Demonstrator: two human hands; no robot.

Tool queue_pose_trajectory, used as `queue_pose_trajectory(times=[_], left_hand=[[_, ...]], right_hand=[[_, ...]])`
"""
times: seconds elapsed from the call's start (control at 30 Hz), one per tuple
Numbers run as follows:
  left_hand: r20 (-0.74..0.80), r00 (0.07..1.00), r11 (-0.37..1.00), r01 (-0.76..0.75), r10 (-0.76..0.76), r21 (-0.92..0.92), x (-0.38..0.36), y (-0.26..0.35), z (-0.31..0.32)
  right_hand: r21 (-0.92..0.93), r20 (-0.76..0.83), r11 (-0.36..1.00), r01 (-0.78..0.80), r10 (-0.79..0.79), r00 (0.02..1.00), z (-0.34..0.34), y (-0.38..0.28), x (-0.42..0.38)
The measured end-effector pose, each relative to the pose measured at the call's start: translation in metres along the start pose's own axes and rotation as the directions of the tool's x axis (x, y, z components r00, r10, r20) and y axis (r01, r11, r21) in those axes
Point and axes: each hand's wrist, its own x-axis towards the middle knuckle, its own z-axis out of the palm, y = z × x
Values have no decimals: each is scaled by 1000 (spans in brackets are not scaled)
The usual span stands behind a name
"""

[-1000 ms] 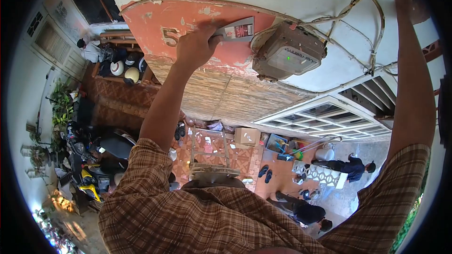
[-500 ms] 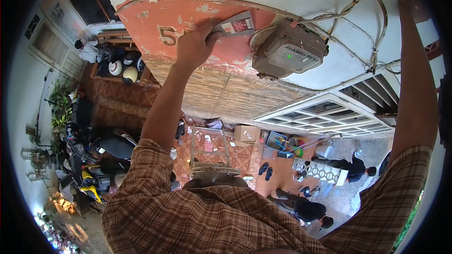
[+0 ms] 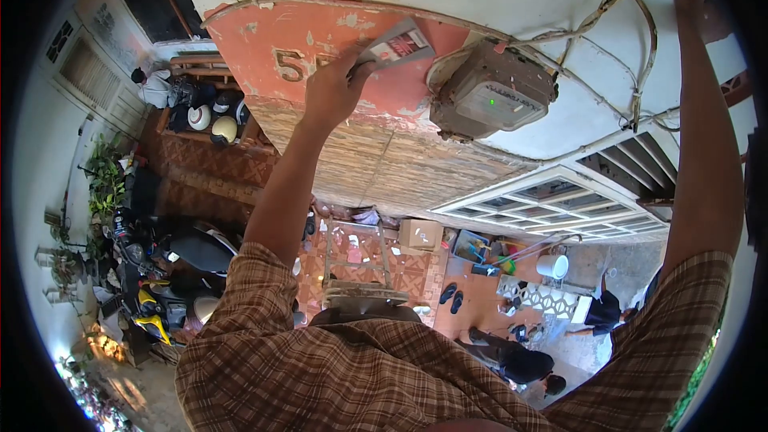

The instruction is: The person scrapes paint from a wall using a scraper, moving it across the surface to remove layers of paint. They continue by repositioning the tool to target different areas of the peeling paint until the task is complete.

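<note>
My left hand (image 3: 336, 90) grips a flat grey scraper (image 3: 396, 44) with a red and white label. The scraper lies close against the peeling orange wall panel (image 3: 264, 28), beside the raised house number (image 3: 290, 66). Just right of it, a dusty electricity meter (image 3: 496, 96) with a green light is fixed to the wall. Far up at the right edge, my right hand (image 3: 704, 12) is raised near the white wall; its fingers are dark and blurred.
Twisted cables (image 3: 600, 16) run along the wall above a white window grille (image 3: 552, 200). Below me stands a ladder (image 3: 364, 292), with a cardboard box (image 3: 421, 234) nearby. Two people work at lower right. Motorbikes (image 3: 196, 248) and helmets (image 3: 224, 130) are at left.
The scraper has tilted slightly in my left hand, which has shifted a little right and down in view. The person at far right below has changed posture; the white bucket shows more fully.
</note>
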Motion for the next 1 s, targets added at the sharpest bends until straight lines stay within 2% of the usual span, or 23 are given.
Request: queue_pose_trajectory(times=[0.1,0.2,0.23,0.3,0.4,0.47,0.5,0.53,0.57,0.63,0.67,0.7,0.8,0.83,0.93,1.0], left_hand=[[-22,989,973,138,-144,-183,-26,-6,-20],[-109,977,817,88,-181,-571,-55,16,-35],[12,959,774,236,-283,-588,-58,31,-53],[-77,971,908,180,-225,-379,-48,40,-69],[-115,968,809,119,-224,-576,-22,63,-75],[-27,951,627,180,-307,-758,-11,81,-68],[2,953,547,176,-302,-818,-5,93,-62],[34,955,458,172,-294,-872,1,107,-55],[41,924,315,171,-380,-933,7,126,-48],[9,883,281,159,-470,-947,13,146,-40],[-4,859,263,152,-512,-953,17,151,-37],[39,857,158,139,-513,-978,21,149,-32],[315,867,-290,210,-385,-934,26,146,-29],[325,894,-343,214,-309,-915,25,145,-28],[354,887,-454,196,-296,-869,29,146,-21],[347,876,-465,166,-335,-869,35,154,-20]], right_hand=[[-28,-37,999,32,-33,999,4,1,2],[41,-66,999,24,-21,998,9,4,2],[67,-59,998,17,-13,998,8,5,1],[68,-56,998,17,-13,998,7,7,0],[61,-40,998,-2,4,999,-2,-6,-3],[118,27,991,-54,51,998,-28,-34,-12],[-197,-132,957,214,-242,961,30,40,7],[-229,-247,931,285,-338,908,42,67,18],[-272,-354,897,348,-430,831,49,82,29],[-286,-442,878,384,-477,760,51,80,37],[-250,-434,898,363,-438,787,48,77,34],[-192,-430,919,345,-395,812,47,73,32],[29,-410,959,281,-246,878,44,61,24],[45,-398,967,251,-213,892,40,55,20],[57,-371,967,248,-210,905,38,54,19],[65,-368,974,219,-180,912,36,48,16]])
